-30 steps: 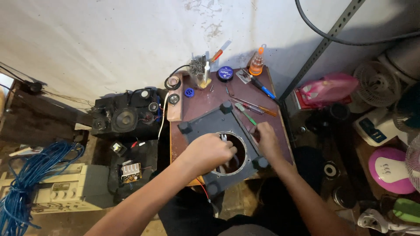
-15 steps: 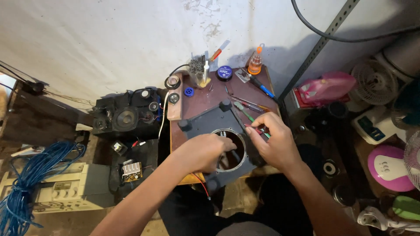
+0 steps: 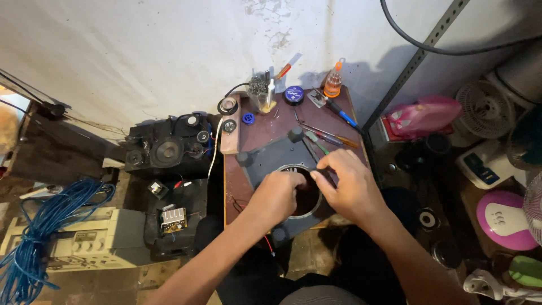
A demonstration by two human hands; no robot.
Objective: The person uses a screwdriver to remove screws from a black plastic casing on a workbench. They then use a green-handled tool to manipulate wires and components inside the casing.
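Observation:
A dark grey square panel (image 3: 275, 156) with a round hole (image 3: 309, 199) lies on a small brown table (image 3: 265, 127). My left hand (image 3: 278, 196) rests on the hole's near-left rim, its fingers curled over the edge into the opening. On the far-right rim, my right hand (image 3: 349, 187) has its thumb and fingertips pinched together. Whatever they pinch is hidden. Black knobs sit at the panel's corners. Both forearms reach in from the bottom of the view.
Behind the panel lie thin screwdrivers (image 3: 326, 135), a blue-handled screwdriver (image 3: 340, 112), an orange bottle (image 3: 333, 85), a blue round tin (image 3: 293, 94) and a cup of screws (image 3: 259, 90). A black speaker (image 3: 166, 152) and blue cable coil (image 3: 39, 231) sit left, a pink iron (image 3: 420, 116) right.
My right hand came off the panel's right edge, lifted by the screwdrivers, then settled at the hole's far-right rim. My left hand stayed at the hole.

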